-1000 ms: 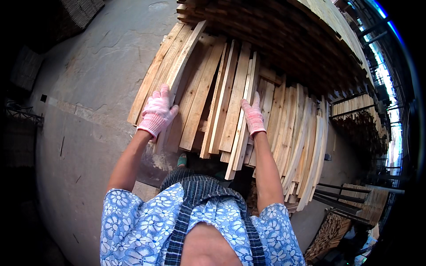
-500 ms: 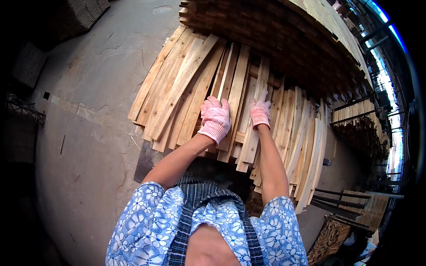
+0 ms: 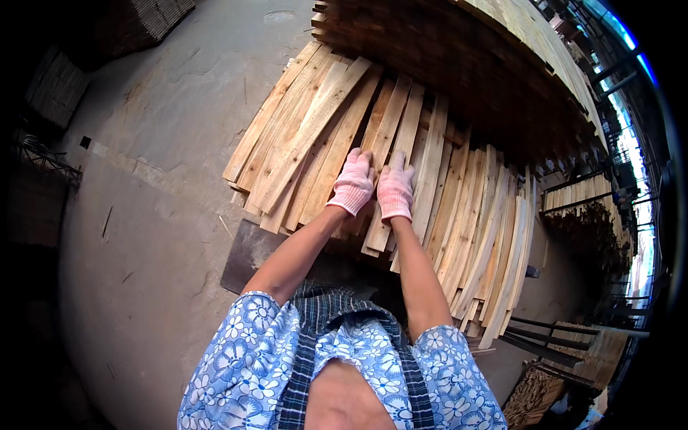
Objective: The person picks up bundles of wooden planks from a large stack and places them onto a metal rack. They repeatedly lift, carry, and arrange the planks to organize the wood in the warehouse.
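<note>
Grey concrete floor [image 3: 158, 244]: worn surface; thin dark slivers [image 3: 107, 221] lying on it.
Long pale wooden planks [image 3: 313, 143]: piled side by side; support beneath hidden.

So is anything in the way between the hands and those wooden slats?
Nothing visible, except the pink knit gloves on the hands. The left hand and right hand seem to rest right on the wooden slats, and nothing lies over the slats there.
</note>
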{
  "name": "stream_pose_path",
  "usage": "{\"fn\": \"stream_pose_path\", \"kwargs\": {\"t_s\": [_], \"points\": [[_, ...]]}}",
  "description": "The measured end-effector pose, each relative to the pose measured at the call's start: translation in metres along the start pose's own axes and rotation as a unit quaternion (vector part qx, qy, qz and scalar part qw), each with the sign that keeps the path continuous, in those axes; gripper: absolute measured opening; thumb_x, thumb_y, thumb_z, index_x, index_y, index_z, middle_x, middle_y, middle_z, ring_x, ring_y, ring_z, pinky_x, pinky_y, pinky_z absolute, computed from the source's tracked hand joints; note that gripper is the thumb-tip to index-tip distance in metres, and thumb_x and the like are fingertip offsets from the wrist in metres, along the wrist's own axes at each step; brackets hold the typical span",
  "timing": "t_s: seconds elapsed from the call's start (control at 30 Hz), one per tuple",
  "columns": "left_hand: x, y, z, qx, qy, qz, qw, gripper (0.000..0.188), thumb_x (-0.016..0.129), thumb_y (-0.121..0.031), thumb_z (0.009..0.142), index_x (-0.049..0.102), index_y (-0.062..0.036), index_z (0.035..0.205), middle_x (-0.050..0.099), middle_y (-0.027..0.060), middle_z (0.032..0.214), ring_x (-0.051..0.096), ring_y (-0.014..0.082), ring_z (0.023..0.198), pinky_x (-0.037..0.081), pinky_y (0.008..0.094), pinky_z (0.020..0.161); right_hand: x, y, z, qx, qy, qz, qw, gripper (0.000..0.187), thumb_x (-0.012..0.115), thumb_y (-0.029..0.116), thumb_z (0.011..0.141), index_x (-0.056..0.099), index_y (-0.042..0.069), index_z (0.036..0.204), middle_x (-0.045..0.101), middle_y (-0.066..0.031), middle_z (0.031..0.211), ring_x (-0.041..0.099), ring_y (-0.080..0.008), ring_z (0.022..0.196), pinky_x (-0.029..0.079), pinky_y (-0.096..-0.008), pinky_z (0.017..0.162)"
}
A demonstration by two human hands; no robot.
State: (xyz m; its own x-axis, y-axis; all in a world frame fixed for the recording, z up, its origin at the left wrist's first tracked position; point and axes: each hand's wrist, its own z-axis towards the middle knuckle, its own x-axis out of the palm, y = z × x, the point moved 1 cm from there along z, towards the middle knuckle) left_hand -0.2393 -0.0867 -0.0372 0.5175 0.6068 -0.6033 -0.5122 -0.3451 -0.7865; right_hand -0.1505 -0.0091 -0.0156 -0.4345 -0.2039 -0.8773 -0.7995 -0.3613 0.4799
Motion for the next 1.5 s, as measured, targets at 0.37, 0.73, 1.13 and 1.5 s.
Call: {"fn": "stream_pose_path", "kwargs": {"t_s": [0.37,0.73,1.13,1.5], "points": [[0.007,-0.038,-0.004,0.024,0.042,-0.026,0.998,0.045,0.057,-0.012,0.095,0.052,-0.0079,0.14,0.051,0.0266,0.142,0.054,0.0445,0.127,0.049,0.0437,0.106,0.042,-0.068,0.026,-0.129,0.005,0.137,0.982,0.042,0.058,0.032,0.1,0.053,0.028,0.142,0.044,-0.0269,0.14,0.057,-0.0474,0.12,0.052,-0.0485,0.097],[-0.167,0.031,0.003,0.057,0.062,0.309,0.947,0.052,0.064,-0.029,0.095,0.051,-0.0194,0.145,0.058,0.0217,0.119,0.059,0.0397,0.106,0.051,0.0515,0.09,-0.025,-0.049,0.01,0.03,-0.02,0.056,0.998,0.057,0.049,0.048,0.102,0.041,0.024,0.152,0.051,-0.0291,0.13,0.058,-0.0492,0.114,0.049,-0.0528,0.098],[-0.176,0.043,-0.028,0.032,0.123,0.348,0.929,0.071,0.07,-0.03,0.089,0.04,-0.0168,0.152,0.053,0.0267,0.124,0.057,0.0433,0.11,0.053,0.0515,0.088,-0.009,0.042,-0.014,0.09,0.057,0.053,0.993,0.063,0.055,0.046,0.097,0.039,0.026,0.155,0.046,-0.0294,0.136,0.057,-0.0483,0.12,0.049,-0.0533,0.1],[-0.097,-0.034,-0.043,0.135,0.104,-0.174,0.97,0.076,0.066,-0.012,0.087,0.033,0.0001,0.155,0.044,0.0291,0.143,0.048,0.042,0.131,0.037,0.0476,0.115,-0.12,-0.073,-0.02,0.108,-0.154,-0.229,0.955,0.065,0.069,0.048,0.09,0.047,0.015,0.142,0.054,-0.0205,0.133,0.049,-0.0427,0.127,0.042,-0.0617,0.099]]}}
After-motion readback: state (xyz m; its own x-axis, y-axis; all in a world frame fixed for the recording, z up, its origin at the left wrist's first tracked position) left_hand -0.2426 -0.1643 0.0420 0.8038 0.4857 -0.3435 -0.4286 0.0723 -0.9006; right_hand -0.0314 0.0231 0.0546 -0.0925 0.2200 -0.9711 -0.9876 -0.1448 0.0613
